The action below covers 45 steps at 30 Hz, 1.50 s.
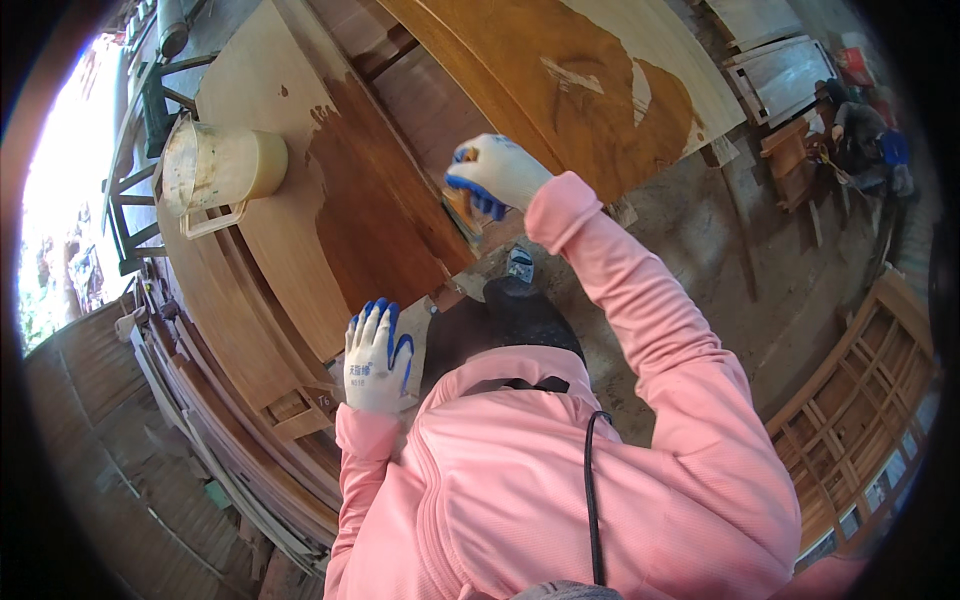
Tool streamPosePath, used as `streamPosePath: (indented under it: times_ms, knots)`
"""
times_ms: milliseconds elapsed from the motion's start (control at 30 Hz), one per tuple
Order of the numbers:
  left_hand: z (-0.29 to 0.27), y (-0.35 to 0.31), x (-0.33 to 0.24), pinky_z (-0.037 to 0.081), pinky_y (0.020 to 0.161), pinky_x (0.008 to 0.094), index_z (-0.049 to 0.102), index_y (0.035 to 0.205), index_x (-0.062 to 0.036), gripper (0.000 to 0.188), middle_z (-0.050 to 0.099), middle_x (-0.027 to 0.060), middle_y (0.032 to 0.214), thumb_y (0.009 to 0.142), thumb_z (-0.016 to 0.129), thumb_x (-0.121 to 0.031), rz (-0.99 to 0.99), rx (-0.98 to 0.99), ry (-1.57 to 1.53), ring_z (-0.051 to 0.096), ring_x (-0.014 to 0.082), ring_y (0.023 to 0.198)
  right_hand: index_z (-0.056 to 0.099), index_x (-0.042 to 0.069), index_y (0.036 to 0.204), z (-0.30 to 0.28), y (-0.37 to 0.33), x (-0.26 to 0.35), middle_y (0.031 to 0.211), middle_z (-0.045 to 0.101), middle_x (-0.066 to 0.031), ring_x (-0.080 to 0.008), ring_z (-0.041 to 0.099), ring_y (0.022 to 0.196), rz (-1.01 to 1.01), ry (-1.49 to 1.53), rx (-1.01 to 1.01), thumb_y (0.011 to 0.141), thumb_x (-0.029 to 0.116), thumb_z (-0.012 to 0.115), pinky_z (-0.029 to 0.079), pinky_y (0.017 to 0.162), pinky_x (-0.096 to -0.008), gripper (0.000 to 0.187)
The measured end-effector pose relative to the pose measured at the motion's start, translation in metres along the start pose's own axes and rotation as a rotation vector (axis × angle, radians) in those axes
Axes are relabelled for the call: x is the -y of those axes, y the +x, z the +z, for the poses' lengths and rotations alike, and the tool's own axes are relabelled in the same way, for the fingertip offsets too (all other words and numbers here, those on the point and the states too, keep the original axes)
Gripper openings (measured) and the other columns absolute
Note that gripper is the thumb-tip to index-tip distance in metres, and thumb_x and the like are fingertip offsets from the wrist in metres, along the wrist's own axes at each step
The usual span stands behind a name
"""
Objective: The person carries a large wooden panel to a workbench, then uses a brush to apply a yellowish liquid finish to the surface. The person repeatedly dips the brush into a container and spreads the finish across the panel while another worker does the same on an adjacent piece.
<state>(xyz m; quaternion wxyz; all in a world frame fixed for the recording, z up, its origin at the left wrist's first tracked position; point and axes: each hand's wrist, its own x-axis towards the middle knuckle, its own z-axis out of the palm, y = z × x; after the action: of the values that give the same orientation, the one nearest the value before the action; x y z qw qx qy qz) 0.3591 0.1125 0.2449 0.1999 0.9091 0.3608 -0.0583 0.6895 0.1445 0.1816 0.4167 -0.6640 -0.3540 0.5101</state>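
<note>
My right hand (500, 175), in a white glove with a blue palm, is closed around a brown, brush-like thing (462, 208). Motion and the fingers blur its shape. It hangs by the right edge of a wooden panel (255, 80), part of which is coated wet reddish-brown (375, 230) with an uneven border; the rest is pale. My left hand (375, 365), gloved alike, has its fingers stretched out at the panel's near edge; whether it presses on the wood I cannot tell. A translucent plastic bucket (225, 165) with a handle and brown smears stands on the panel's left side.
A second panel (500, 50), partly coated brown, lies ahead to the right. Stacked boards (250, 420) lean at the left. A wooden lattice frame (850, 420) is at the right. Another person (862, 135) crouches far right among wooden pieces. My shoe (519, 263) stands on the concrete floor.
</note>
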Motion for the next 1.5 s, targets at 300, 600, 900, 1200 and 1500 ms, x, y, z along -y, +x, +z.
streamPosePath:
  times_ms: [300, 600, 900, 1200, 1500]
  knots:
    - [0.000, 0.032, -0.032, 0.033, 0.113, 0.0493, 0.055, 0.135, -0.0022, 0.050, 0.054, 0.0178, 0.140, 0.089, 0.064, -0.018, 0.095, 0.006, -0.075, 0.047, 0.0375, 0.133, 0.066, 0.001, 0.075, -0.014, 0.001, 0.000, 0.059, 0.063, -0.0099, -0.0175, 0.063, 0.052, 0.355, 0.029, 0.187, 0.088, 0.022, 0.065, 0.051, 0.050, -0.0341, 0.025]
    - [0.001, 0.028, -0.025, 0.035, 0.112, 0.0493, 0.058, 0.132, -0.0029, 0.048, 0.056, 0.0167, 0.137, 0.087, 0.066, -0.018, 0.092, -0.063, -0.067, 0.049, 0.0366, 0.130, 0.065, 0.001, 0.078, -0.011, -0.021, 0.003, 0.058, 0.060, -0.0085, -0.0147, 0.060, 0.049, 0.311, 0.147, 0.112, 0.090, 0.023, 0.066, 0.048, 0.044, -0.0277, 0.025]
    - [-0.005, 0.026, -0.013, 0.034, 0.113, 0.0480, 0.057, 0.133, -0.0032, 0.047, 0.056, 0.0164, 0.138, 0.089, 0.064, -0.019, 0.093, -0.025, -0.051, 0.049, 0.0361, 0.130, 0.065, -0.001, 0.081, -0.006, -0.061, -0.024, 0.067, 0.064, -0.0142, -0.0224, 0.063, 0.056, 0.109, 0.216, -0.008, 0.088, 0.026, 0.066, 0.050, 0.054, -0.0339, 0.028]
    - [-0.011, 0.021, -0.002, 0.034, 0.113, 0.0483, 0.057, 0.133, -0.0028, 0.046, 0.056, 0.0166, 0.138, 0.089, 0.063, -0.014, 0.094, -0.022, -0.021, 0.049, 0.0362, 0.131, 0.068, 0.000, 0.087, -0.009, -0.088, -0.044, 0.072, 0.065, -0.0106, -0.0181, 0.062, 0.062, -0.005, -0.039, -0.052, 0.089, 0.026, 0.067, 0.048, 0.056, -0.0311, 0.027]
    - [-0.008, 0.014, 0.003, 0.034, 0.113, 0.0485, 0.058, 0.132, -0.0029, 0.048, 0.057, 0.0169, 0.137, 0.087, 0.065, -0.016, 0.044, -0.075, -0.047, 0.050, 0.0361, 0.130, 0.071, 0.004, 0.086, 0.025, 0.137, 0.017, 0.070, 0.069, -0.0109, -0.0180, 0.066, 0.056, -0.296, -0.187, -0.358, 0.088, 0.028, 0.066, 0.054, 0.058, -0.0322, 0.025]
